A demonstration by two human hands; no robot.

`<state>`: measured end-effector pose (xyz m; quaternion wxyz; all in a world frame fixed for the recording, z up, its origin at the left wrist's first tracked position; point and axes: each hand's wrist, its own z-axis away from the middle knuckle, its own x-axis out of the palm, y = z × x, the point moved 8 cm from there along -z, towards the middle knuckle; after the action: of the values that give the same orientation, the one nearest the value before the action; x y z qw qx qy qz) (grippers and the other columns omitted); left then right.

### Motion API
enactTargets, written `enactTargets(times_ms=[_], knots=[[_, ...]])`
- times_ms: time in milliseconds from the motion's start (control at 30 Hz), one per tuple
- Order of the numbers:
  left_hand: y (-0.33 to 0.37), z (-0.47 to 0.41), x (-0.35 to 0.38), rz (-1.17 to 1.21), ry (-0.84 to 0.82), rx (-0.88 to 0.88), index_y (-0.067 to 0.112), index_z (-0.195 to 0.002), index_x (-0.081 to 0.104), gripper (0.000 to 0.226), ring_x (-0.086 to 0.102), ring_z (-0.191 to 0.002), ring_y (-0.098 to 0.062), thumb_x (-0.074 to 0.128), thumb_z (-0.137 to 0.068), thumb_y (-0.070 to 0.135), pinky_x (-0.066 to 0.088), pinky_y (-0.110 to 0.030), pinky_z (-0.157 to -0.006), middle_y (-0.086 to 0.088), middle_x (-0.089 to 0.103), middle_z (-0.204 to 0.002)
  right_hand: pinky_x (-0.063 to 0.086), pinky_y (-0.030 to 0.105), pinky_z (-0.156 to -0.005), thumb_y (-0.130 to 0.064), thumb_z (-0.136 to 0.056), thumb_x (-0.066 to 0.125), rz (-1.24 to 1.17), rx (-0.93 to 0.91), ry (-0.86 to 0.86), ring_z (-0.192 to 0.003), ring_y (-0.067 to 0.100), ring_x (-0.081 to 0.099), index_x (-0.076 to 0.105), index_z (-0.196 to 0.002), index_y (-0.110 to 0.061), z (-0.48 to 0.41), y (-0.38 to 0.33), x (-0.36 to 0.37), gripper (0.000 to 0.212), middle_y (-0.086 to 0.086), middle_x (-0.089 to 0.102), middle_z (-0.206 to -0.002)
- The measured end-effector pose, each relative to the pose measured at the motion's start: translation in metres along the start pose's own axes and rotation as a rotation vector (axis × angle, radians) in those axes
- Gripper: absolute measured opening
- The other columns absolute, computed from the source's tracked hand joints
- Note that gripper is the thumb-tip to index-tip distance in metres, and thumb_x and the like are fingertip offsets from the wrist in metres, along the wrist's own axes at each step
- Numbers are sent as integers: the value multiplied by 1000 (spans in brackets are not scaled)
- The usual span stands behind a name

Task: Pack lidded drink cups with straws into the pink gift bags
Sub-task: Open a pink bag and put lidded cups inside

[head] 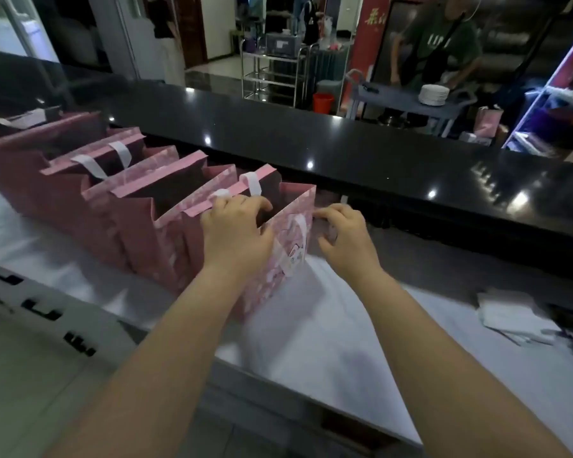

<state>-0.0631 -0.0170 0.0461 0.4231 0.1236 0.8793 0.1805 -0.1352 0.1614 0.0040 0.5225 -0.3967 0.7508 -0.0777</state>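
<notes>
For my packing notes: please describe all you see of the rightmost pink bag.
The bag is pink paper with a pale print and a white ribbon handle. It stands upright and open on the white counter, last in a row of like bags. The left hand grips its top rim; the right hand is at its right edge, contact unclear.

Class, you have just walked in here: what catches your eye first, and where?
A row of pink gift bags runs along the white worktop at left. At its right end, the left hand grips the end bag by its rim while the right hand hovers beside it. Behind lies a black counter.
</notes>
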Motion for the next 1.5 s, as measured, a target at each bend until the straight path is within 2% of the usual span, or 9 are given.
enactTargets(times_ms=[233,367,467,667,800,933,1133,1400,1500], knots=[[-29,16,9,10,50,-180,23,-115,64,36,45,-118,-26,72,-80,32,37,-40,-92,0,58,-119,25,20,-98,-11,-90,60,-74,17,-119,-128,18,35,59,-126,-24,-19,7,44,38,-5,51,-132],[-27,27,17,87,133,-275,20,-123,58,48,41,-120,-26,76,-79,24,36,-34,-101,-5,47,-131,32,26,-101,-12,-88,61,-78,9,-199,-130,19,31,56,-128,-26,-42,22,43,42,-5,44,-136],[-27,39,21,110,203,-373,20,-125,57,51,43,-122,-26,75,-78,17,33,-27,-101,-6,46,-130,42,37,-102,-15,-87,62,-130,96,-211,-128,21,31,49,-132,-27,-64,39,37,48,0,34,-136],[-48,78,31,266,302,-649,23,-125,54,49,56,-105,-15,75,-82,11,49,-30,-90,-1,57,-116,32,36,-110,-17,-93,60,-388,251,-220,-138,22,31,25,-148,-27,-90,70,59,66,2,26,-154],[-49,97,37,309,325,-726,20,-119,61,37,60,-84,11,65,-88,2,49,-9,-74,17,64,-93,52,37,-91,-24,-98,53,-653,398,-244,-109,12,59,51,-121,-33,-83,92,88,25,-13,59,-113],[-53,108,40,305,308,-764,11,-112,69,27,64,-82,9,69,-87,3,47,-5,-72,14,69,-91,55,31,-87,-24,-96,58,-825,470,-113,-96,4,63,59,-93,-40,-71,100,95,16,-14,65,-102],[-60,112,48,450,352,-834,11,-110,69,28,67,-85,-8,72,-84,0,52,-14,-79,-2,72,-95,54,23,-80,-1,-93,48,-867,508,-53,-97,9,64,63,-95,-29,-47,109,88,32,-6,68,-103],[-42,111,68,600,232,-723,41,-82,69,35,69,-88,-19,64,-91,7,59,-46,-80,8,70,-84,52,11,-69,-6,-95,56,-941,605,219,-83,-3,67,68,-86,-32,26,134,23,31,-18,72,-85],[-32,99,76,658,148,-624,49,-85,65,35,68,-81,-6,68,-89,14,59,-28,-72,15,70,-83,52,12,-68,-5,-95,55,-907,639,352,-80,-3,67,68,-85,-31,63,145,-12,31,-19,72,-83]])
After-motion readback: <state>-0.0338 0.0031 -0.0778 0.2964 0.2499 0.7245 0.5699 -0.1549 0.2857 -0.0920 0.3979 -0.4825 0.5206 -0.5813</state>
